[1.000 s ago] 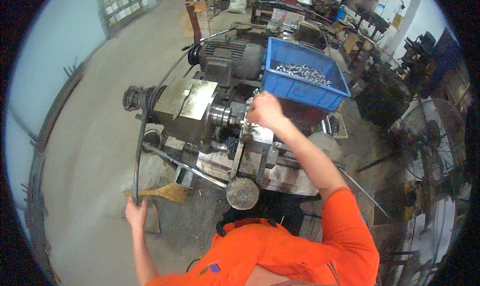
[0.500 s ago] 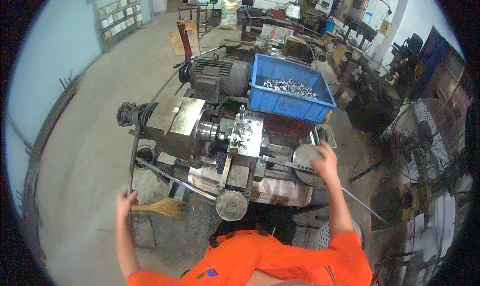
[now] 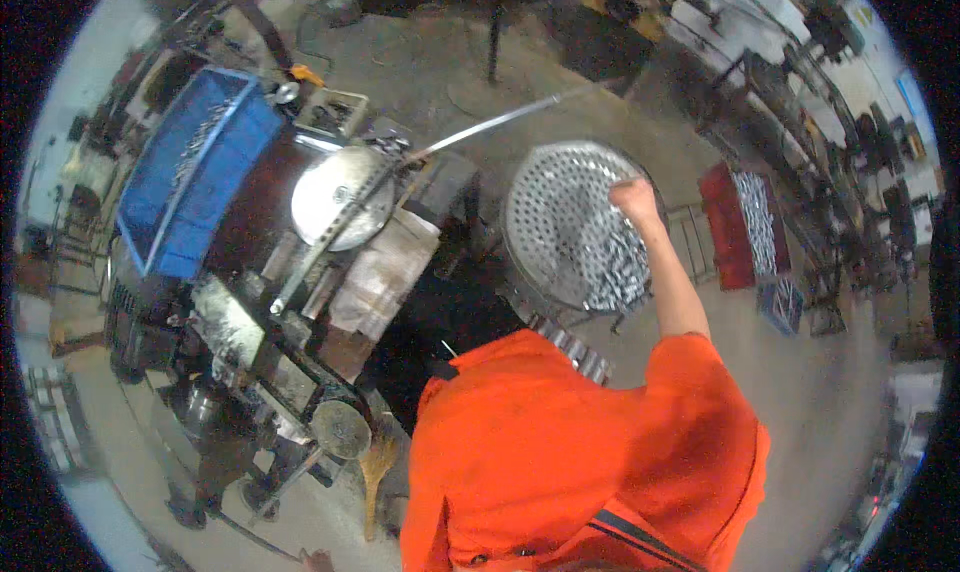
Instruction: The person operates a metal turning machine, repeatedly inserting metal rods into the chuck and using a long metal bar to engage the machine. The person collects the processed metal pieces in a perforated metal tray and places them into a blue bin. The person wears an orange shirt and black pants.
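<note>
My right hand (image 3: 636,198) is closed on the far rim of a round perforated metal basket (image 3: 560,207). The basket stands on the floor to the right of the machine and holds a heap of small shiny metal parts (image 3: 615,267) on its right side. My orange-sleeved arm reaches across the basket from below. Only a sliver of my left hand (image 3: 316,561) shows at the bottom edge, near a thin bar, and its fingers are hidden. The grey lathe-like machine (image 3: 250,337) lies to my left.
A blue crate (image 3: 195,167) of metal parts rests on the machine, beside a round metal disc (image 3: 340,200). A long thin metal strip (image 3: 500,122) angles away from the machine. A red tray (image 3: 745,222) of parts stands right of the basket. A broom (image 3: 378,464) lies below the machine.
My view has swung to the right and down. My right hand has left the machine's right side and now grips the perforated basket's rim. My left hand has dropped to the frame's bottom edge.
</note>
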`<state>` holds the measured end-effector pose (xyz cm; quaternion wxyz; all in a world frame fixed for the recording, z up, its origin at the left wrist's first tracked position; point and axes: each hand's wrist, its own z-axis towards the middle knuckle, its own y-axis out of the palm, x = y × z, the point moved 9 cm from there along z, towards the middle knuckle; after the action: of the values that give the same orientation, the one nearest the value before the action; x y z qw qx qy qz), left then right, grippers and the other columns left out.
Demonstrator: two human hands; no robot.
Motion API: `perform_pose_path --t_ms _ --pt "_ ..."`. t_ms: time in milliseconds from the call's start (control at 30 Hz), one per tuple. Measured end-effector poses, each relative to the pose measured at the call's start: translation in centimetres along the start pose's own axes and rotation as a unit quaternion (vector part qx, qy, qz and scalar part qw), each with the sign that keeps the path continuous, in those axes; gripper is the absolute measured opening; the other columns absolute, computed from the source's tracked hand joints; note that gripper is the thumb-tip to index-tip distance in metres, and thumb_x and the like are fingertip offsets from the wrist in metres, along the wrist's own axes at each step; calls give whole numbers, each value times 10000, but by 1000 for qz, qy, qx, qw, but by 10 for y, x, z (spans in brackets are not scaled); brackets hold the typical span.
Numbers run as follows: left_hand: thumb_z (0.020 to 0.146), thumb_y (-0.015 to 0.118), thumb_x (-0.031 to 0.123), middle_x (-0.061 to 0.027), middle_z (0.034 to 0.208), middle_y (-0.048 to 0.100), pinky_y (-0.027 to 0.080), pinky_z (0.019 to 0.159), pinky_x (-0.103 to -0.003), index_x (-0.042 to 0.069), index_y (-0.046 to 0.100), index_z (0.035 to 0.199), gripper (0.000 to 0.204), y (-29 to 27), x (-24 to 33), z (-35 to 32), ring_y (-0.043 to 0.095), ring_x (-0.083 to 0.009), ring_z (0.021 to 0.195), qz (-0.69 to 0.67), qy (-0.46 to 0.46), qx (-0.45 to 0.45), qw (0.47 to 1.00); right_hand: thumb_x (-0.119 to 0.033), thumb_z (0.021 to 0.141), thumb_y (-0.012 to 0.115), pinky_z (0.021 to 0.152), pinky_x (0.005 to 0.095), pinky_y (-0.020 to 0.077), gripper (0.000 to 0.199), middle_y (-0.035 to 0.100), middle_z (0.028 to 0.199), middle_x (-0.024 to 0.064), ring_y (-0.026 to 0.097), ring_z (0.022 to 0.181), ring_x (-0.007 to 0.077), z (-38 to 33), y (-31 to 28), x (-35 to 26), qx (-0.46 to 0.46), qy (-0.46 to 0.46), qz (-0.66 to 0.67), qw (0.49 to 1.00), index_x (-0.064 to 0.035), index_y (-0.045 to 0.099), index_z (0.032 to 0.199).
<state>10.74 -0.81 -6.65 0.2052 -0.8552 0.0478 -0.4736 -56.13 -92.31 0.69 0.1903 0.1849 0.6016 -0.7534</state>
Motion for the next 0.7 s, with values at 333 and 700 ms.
perform_pose_path --t_ms 333,700 --pt "757 678 293 -88 703 524 416 489 -347 15 516 1072 451 5 10 -16 484 -202 577 31 -30 -14 999 -229 672 540 644 374 494 164 638 752 80 618 743 259 -51 47 41 -191 -175 -357 898 -94 635 678" --pt "750 691 279 -100 735 536 436 526 -345 -5 481 1127 516 -1 5 -9 504 -214 596 17 -34 -18 999 -294 698 551 834 340 457 329 619 1015 143 579 973 257 -73 57 26 -324 -70 -361 872 -53 655 896"
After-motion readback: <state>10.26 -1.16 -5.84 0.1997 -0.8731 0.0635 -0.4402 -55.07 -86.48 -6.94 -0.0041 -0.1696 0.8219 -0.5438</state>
